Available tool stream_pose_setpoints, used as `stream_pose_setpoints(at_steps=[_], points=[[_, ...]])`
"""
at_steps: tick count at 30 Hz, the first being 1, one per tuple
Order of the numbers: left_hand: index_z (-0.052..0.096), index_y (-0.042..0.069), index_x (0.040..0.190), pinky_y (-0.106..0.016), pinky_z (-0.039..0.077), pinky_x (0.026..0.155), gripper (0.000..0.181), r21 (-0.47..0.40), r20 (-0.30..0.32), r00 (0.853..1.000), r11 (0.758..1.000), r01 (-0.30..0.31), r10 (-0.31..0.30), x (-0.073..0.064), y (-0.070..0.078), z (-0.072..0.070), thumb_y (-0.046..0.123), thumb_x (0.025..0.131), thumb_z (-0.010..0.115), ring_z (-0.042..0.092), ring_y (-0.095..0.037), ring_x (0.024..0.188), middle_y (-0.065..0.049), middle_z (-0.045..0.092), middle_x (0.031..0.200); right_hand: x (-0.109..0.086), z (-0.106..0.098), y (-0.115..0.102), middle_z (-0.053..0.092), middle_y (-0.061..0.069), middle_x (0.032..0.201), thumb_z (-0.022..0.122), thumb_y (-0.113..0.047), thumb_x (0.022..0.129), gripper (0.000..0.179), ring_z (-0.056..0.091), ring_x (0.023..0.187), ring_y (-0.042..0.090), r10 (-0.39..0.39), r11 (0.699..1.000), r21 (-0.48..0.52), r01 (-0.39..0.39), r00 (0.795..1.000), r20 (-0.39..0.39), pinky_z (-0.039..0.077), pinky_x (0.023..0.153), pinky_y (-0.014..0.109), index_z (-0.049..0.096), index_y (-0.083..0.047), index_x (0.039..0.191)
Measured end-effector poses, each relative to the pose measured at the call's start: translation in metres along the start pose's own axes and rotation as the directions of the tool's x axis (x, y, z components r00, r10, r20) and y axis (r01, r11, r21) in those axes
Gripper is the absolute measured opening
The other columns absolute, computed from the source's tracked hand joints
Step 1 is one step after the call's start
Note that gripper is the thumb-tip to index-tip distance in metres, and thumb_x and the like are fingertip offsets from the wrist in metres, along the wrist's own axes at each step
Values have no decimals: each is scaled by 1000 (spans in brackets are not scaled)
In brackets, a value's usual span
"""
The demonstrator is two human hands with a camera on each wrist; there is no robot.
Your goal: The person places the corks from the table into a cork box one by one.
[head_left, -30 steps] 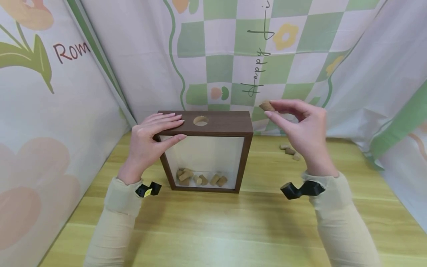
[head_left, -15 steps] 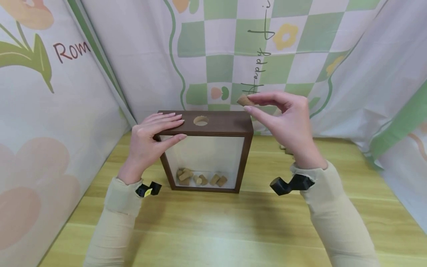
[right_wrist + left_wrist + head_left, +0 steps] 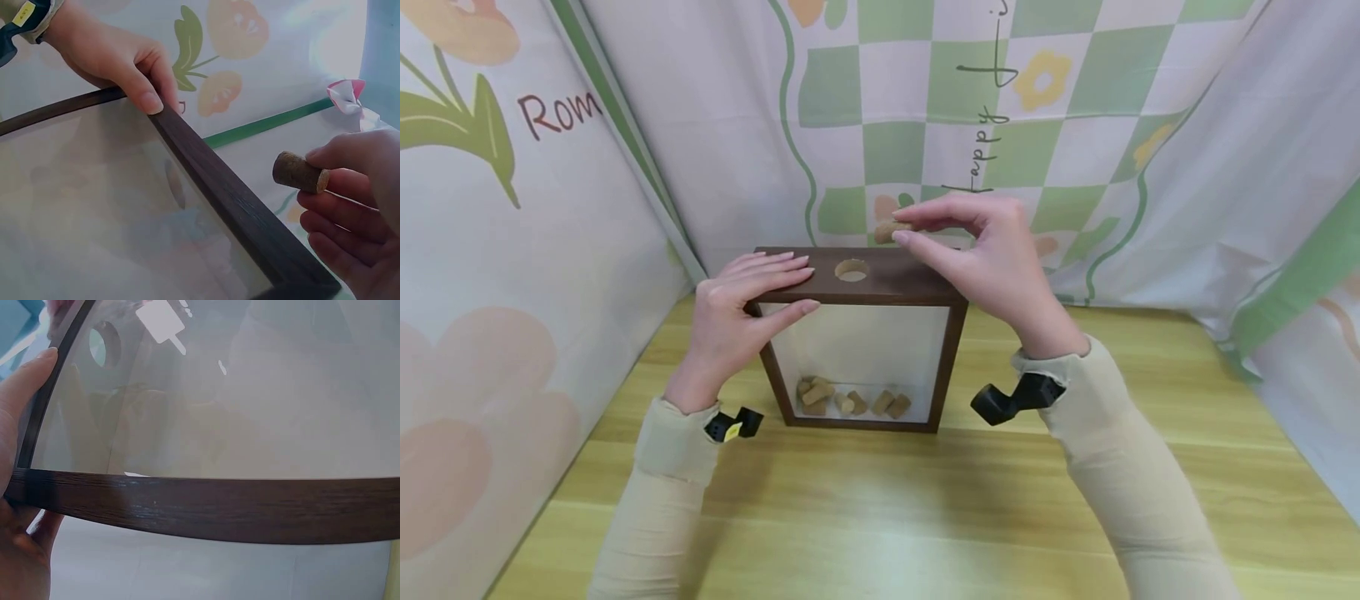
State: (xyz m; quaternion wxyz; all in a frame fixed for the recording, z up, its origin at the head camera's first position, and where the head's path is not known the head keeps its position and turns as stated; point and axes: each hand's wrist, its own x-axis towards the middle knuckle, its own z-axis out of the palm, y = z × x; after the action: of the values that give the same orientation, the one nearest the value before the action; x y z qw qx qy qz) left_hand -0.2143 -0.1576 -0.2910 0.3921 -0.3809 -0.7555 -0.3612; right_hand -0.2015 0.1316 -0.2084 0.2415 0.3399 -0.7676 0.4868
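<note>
A dark-framed shadow box (image 3: 951, 367) with a clear front stands upright on the table, a round hole (image 3: 852, 271) in its top. Several corks (image 3: 817, 395) lie at the bottom inside. My left hand (image 3: 733, 321) holds the box's upper left corner, fingers laid over the top and thumb on the front edge. In the left wrist view the thumb (image 3: 31, 375) rests on the frame. My right hand (image 3: 992, 254) pinches a cork (image 3: 887, 232) between thumb and fingers, above the back of the box top, right of the hole. The right wrist view shows this cork (image 3: 299, 172) apart from the frame.
The wooden table (image 3: 850, 517) stretches in front of the box. A patterned curtain (image 3: 895, 150) hangs close behind it, and a printed cloth (image 3: 512, 333) closes the left side. Black wrist cameras (image 3: 1015, 398) jut out from both cuffs.
My right hand has moved left with the cork, from right of the box to over its top. The loose corks on the table are now hidden behind that arm. My left hand stays put.
</note>
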Motion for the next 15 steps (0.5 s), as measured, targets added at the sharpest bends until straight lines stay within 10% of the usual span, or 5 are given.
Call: stream_pose_setpoints(at_steps=[15], points=[[79, 10, 116, -42, 43, 110, 44, 11, 15, 1000, 1000, 11, -11, 0, 2, -2, 11, 74, 93, 67, -21, 115, 1, 72, 121, 13, 23, 13, 76, -3, 96, 80, -20, 91, 18, 69, 86, 8, 94, 995, -39, -88, 978, 184, 58, 83, 28, 81, -10, 106]])
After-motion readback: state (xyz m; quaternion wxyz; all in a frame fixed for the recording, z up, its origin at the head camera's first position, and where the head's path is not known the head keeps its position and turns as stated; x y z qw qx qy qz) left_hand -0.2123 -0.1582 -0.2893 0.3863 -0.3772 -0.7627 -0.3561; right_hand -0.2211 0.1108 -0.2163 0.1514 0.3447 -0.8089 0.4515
